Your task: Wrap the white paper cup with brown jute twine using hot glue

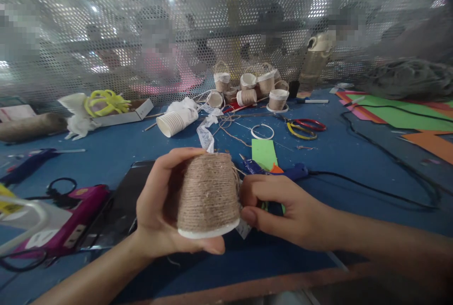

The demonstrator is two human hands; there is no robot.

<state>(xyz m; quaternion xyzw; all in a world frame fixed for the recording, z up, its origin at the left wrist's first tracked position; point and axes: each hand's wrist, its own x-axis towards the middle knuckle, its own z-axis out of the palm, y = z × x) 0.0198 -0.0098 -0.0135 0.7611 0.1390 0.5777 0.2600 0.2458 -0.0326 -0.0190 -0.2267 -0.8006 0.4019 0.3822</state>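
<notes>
My left hand (155, 206) is wrapped around a paper cup covered in jute twine (210, 194), held with its wide white rim downward and tilted toward me. At the cup's right side is my right hand (279, 210), its thumb and fingers curled together; what they pinch is hidden. A strip of white lace (206, 135) runs from behind the cup toward the back of the table. Loose twine shows between the cup and my right fingers. Just beyond that hand lies a blue glue gun (297, 172), next to a green paper piece (264, 153).
Several small twine-wrapped baskets (278, 99) stand at the back. White paper cups (173, 123) lie on their side. Scissors (304, 128) and a white ring (262, 131) are mid-table. A magenta power strip (71, 224) sits left; coloured paper sheets (396, 111) and a black cord (375, 189) lie right.
</notes>
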